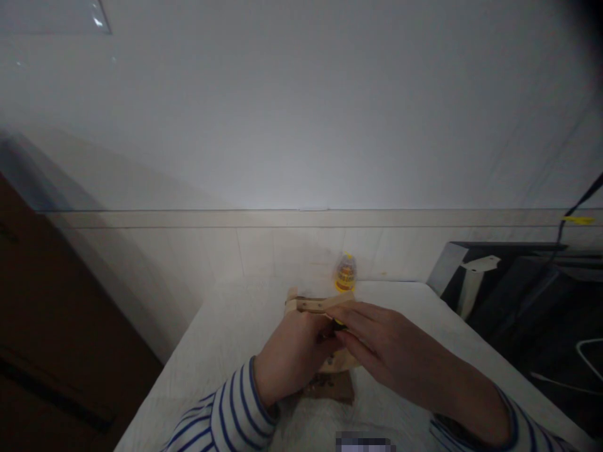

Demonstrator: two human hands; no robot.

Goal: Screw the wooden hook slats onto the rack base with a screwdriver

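A light wooden frame [311, 305] with small holes or screw heads along its bar stands on the white table, partly hidden by my hands. My left hand [294, 345] is closed around its near left side. From the right, my right hand [379, 336] reaches over with its fingers pinched on a small black-and-yellow tool [338, 324], mostly covered by the fingers. Its lower end cannot be made out. Just below the hands lies a flat brown piece [332, 388] with small dark bits on it.
A clear bottle with a yellow label and tip [346, 274] stands behind the frame, near the wall. To the right of the table [235, 307] are dark panels with a white bracket [471, 282] and cables. Brown furniture [56, 314] is at the left.
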